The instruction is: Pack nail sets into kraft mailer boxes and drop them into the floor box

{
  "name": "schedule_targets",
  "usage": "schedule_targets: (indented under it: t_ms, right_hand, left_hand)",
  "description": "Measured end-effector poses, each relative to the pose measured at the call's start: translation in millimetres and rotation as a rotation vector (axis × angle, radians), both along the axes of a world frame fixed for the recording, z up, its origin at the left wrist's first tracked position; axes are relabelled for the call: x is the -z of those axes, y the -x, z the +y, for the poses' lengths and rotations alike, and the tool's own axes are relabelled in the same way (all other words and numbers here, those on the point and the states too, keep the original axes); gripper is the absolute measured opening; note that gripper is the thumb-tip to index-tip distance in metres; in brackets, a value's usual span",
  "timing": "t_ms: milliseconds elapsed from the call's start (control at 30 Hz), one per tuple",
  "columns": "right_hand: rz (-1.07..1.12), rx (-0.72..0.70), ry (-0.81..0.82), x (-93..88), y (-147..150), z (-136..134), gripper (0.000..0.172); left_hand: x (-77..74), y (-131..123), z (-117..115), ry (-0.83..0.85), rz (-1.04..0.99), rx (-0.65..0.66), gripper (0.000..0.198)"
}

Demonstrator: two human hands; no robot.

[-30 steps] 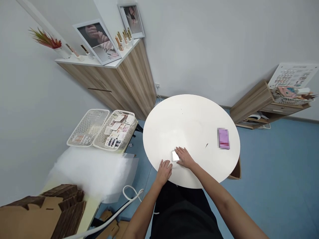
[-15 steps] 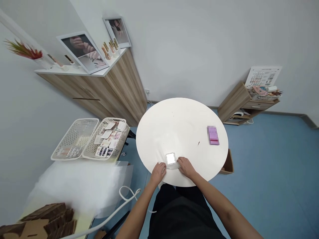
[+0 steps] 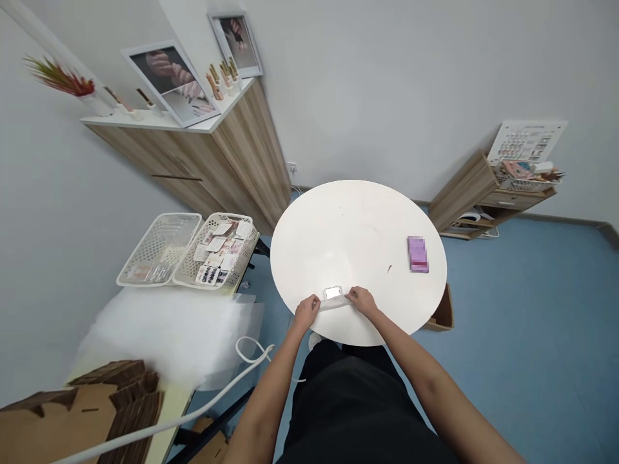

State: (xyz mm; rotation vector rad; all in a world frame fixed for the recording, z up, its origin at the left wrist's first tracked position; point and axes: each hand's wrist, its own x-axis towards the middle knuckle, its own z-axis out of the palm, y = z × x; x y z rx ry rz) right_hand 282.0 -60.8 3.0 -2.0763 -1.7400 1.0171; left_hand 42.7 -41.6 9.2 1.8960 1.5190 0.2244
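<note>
A small, clear-edged square case with a bright white face [image 3: 333, 292] lies near the front edge of the round white table [image 3: 358, 241]. A thin translucent sheet [image 3: 334, 303] is stretched between my hands, its near edge raised over the lower part of the case. My left hand [image 3: 307, 312] pinches the sheet's left end. Just right of the case, my right hand [image 3: 362, 300] pinches the other end. How far the sheet reaches under the case is hard to see against the white tabletop.
A purple, pixel-blurred pack [image 3: 418, 254] lies at the table's right. To the left are two white baskets [image 3: 159, 248] [image 3: 216, 251], one with cards and packets, a stack of translucent sheets [image 3: 164, 328] and folded cardboard [image 3: 82, 412]. A white cable [image 3: 213, 406] crosses there.
Both hands have brought the near edge of the sheet up and away from me, so it now covers the lower part of the case. The whole view has shifted slightly.
</note>
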Motion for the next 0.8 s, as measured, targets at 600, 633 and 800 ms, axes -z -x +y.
schedule_targets:
  t_ms: [600, 633, 800]
  right_hand:
    - [-0.225, -0.122, 0.010, -8.8, 13, 22, 0.011]
    - [-0.270, -0.152, -0.074, -10.4, 14, 21, 0.012]
    - [-0.333, -0.560, -0.445, -9.9, 14, 6, 0.034]
  left_hand:
    - [40.5, -38, -40, -0.522, 0.275, 0.337, 0.065]
    - [43.2, -37, -40, -0.513, 0.274, 0.332, 0.065]
    - [49.2, -36, -37, -0.483, 0.284, 0.318, 0.061]
